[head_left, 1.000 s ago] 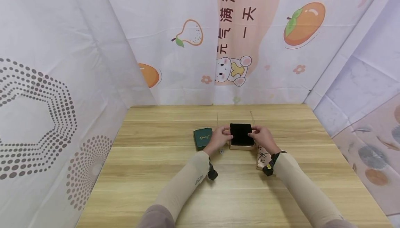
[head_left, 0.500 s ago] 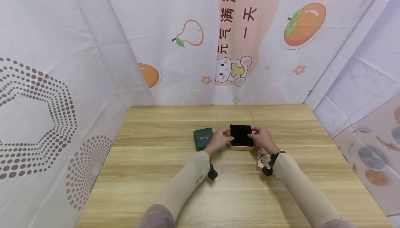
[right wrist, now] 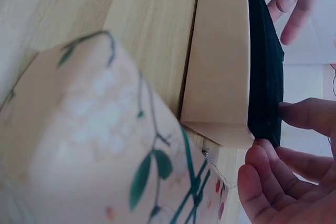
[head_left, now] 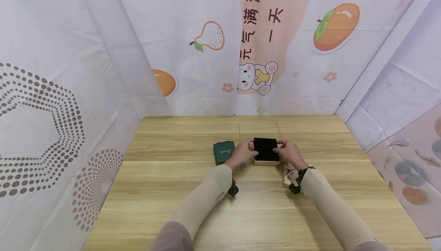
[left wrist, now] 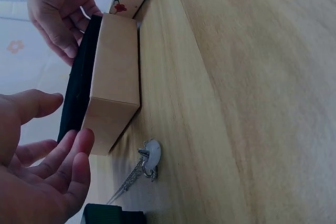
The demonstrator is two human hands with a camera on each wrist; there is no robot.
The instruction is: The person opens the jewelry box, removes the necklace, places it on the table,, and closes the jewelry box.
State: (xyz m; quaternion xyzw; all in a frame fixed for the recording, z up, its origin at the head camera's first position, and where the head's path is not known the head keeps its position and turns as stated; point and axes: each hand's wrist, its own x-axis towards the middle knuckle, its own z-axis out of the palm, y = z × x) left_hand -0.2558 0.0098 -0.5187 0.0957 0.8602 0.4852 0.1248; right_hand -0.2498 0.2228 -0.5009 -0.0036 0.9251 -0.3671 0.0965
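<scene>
A black velvet pad (head_left: 265, 149) sits in the top of a small beige box (head_left: 267, 163) on the wooden table, its upper part standing above the box's walls. My left hand (head_left: 240, 154) pinches the pad's left edge, thumb at the face and fingers at the corner of the pad and box (left wrist: 110, 72). On the other side my right hand (head_left: 290, 153) pinches the pad's right edge, its thumb pressed on the velvet (right wrist: 265, 72). Below my left hand lies a silver necklace with a pale round pendant (left wrist: 153, 153). A floral-printed box lid (head_left: 289, 175) with dark cord lies under my right wrist.
A dark green jewelry box (head_left: 224, 151) with gold lettering stands left of my left hand. Thin chains (head_left: 239, 130) stretch over the table (head_left: 193, 189) behind both hands. A printed curtain (head_left: 193, 82) hangs along the table's back edge.
The pad's upper edge has gone down slightly toward the box. Both hands keep their places at its sides, shifting only a little.
</scene>
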